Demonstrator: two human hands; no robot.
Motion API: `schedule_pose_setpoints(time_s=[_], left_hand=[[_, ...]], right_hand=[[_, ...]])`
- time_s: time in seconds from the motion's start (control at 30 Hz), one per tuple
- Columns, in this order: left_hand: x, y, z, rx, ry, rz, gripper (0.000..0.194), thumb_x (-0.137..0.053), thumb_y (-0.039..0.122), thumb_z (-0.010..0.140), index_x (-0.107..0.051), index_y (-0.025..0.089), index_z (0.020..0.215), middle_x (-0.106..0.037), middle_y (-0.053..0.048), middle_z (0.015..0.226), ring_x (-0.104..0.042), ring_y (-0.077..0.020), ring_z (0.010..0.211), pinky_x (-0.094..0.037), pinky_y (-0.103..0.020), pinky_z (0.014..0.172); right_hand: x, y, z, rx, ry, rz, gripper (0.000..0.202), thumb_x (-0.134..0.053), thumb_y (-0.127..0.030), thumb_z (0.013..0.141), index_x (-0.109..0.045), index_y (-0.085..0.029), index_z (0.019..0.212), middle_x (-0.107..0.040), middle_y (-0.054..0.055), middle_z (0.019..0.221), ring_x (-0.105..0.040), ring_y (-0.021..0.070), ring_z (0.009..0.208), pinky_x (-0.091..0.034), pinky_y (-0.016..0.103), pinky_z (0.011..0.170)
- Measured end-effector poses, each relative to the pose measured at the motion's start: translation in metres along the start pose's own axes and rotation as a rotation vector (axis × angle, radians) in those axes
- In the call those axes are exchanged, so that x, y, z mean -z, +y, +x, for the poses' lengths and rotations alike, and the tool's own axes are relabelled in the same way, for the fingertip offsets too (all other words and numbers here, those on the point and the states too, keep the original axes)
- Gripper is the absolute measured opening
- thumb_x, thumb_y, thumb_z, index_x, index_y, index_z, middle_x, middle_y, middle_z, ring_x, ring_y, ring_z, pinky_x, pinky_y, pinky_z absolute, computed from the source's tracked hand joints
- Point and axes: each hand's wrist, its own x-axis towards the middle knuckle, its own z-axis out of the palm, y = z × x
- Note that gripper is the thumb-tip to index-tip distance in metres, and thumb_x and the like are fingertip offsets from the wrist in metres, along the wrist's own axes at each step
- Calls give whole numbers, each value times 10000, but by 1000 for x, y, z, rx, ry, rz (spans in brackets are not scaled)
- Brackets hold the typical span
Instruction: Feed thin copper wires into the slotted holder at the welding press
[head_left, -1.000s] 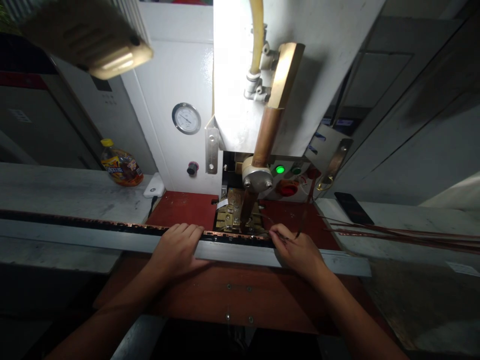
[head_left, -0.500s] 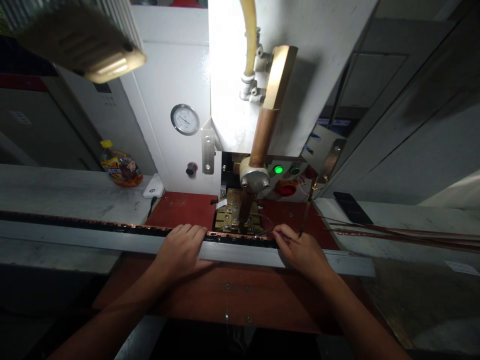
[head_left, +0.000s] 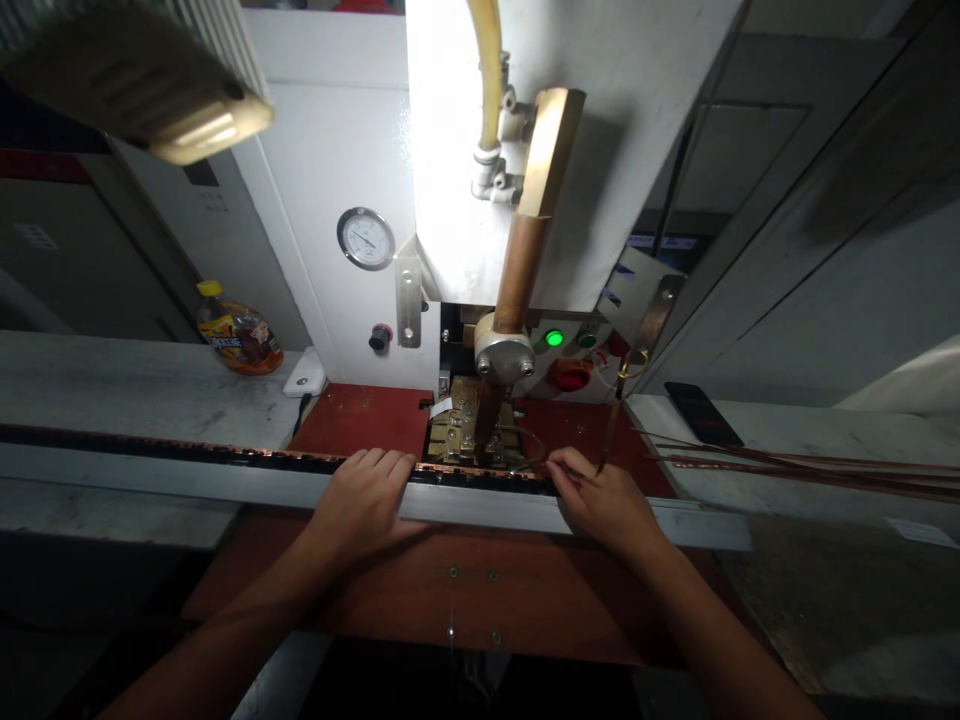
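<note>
My left hand [head_left: 360, 500] lies flat on the long rail [head_left: 225, 478] left of the copper electrode [head_left: 491, 410]; my right hand [head_left: 604, 503] pinches a thin wire [head_left: 529, 462] just right of it. If that pinch creeps inward, I judge my fingertips could get caught under the electrode.

Grey bench [head_left: 135, 390] spans scene left to right. Red plate [head_left: 360, 415] set at centre, under machine. Long metal rail [head_left: 187, 480] lies across near edge. Far left: drink bottle [head_left: 238, 340] on its side, white box [head_left: 304, 373] beside it. Far right: black phone [head_left: 697, 412]; thin copper strips [head_left: 810, 468] nearer.
</note>
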Motion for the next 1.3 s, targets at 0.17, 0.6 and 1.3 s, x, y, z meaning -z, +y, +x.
schedule_pose_setpoints(time_s=[0.17, 0.6, 1.3], left_hand=[[0, 0, 0, 4, 5, -14, 625, -562, 773, 835, -631, 186, 1039, -698, -114, 965, -625, -311, 882, -452, -445, 822], [1, -1, 2, 19, -45, -16, 633, -545, 784, 843, -622, 189, 1042, -692, -108, 979, -633, -310, 908, -448, -431, 825], [6, -5, 13, 24, -113, -17, 681, -530, 834, 815, -633, 177, 959, -703, -110, 938, -657, -319, 878, -456, -424, 783]], right_hand=[[-1, 1, 1, 10, -9, -9, 335, -388, -355, 1021, -703, -254, 968, -756, 8, 730, -689, 191, 564, -351, 288, 535], [-2, 2, 3, 6, -32, -20, 334, -368, -350, 1034, -680, -249, 969, -773, 9, 790, -711, 202, 613, -359, 295, 550], [5, -2, 19, -151, -225, -4, 240, -421, -326, 1031, -653, -281, 1070, -788, -5, 815, -740, 218, 722, -363, 284, 605]])
